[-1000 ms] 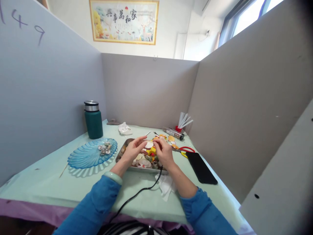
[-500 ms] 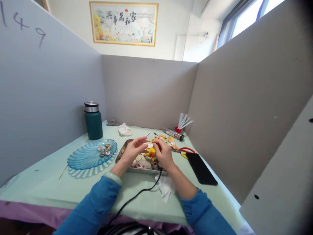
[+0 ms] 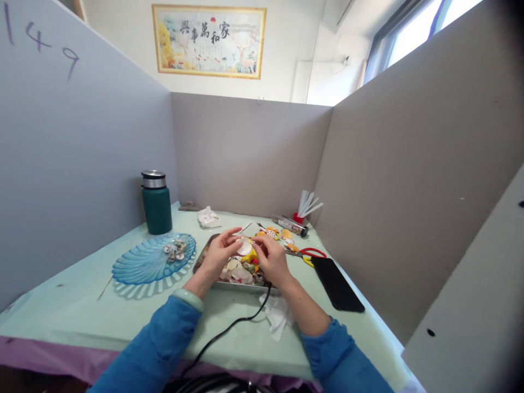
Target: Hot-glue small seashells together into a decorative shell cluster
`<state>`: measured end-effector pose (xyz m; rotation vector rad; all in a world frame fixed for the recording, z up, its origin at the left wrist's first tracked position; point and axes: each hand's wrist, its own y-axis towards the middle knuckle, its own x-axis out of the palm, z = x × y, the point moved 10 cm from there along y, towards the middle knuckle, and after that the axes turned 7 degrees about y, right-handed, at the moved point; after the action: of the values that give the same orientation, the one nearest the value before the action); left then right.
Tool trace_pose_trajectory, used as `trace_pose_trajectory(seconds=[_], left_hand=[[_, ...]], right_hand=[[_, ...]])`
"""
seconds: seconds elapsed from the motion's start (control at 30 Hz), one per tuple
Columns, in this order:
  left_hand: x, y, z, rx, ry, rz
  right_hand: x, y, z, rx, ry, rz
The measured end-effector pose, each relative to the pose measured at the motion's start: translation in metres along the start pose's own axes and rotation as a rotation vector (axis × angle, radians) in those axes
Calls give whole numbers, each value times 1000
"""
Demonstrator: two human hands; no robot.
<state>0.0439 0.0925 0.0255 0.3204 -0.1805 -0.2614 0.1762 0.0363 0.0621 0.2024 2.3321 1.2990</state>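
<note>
Both my hands meet above a metal tray (image 3: 203,253) filled with several shells and coloured bits. My left hand (image 3: 221,252) pinches a white shell (image 3: 244,248) between thumb and fingers. My right hand (image 3: 271,261) is curled close beside it, fingers pinched near the shell and on a thin stick; a black cable (image 3: 229,327) runs from under this hand toward me. A yellow piece (image 3: 250,256) shows just below the shell.
A blue shell-shaped glass plate (image 3: 143,265) with a few small shells lies left. A green flask (image 3: 156,202) stands behind it. Red scissors (image 3: 313,252), a black phone (image 3: 338,285), a red cup of white sticks (image 3: 305,206) and crumpled tissue (image 3: 277,315) lie right.
My hands have drawn a little nearer to me and lower over the tray. The white shell has tipped and now sits between both hands' fingertips.
</note>
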Motion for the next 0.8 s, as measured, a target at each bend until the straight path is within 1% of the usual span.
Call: trace_pose_trajectory(seconds=[0.23,0.37,0.47,0.63,0.73,0.8], left_hand=[[-6,0,1,-6,67,76],[-5,0,3,-1,100,85],[-5,0,0,-12,107,75],[-3,1,-11,-97,68,39],[3,0,-17,-138,43,-25],[7,-1,-17,-140,26,-73]], right_hand=[[4,1,-6,-21,-6,-45],[4,1,-8,-37,-1,-53],[4,1,-8,-42,1,-51],[2,0,-8,-45,3,-34],[2,0,-7,-48,9,-30],[1,0,-7,-49,12,-26]])
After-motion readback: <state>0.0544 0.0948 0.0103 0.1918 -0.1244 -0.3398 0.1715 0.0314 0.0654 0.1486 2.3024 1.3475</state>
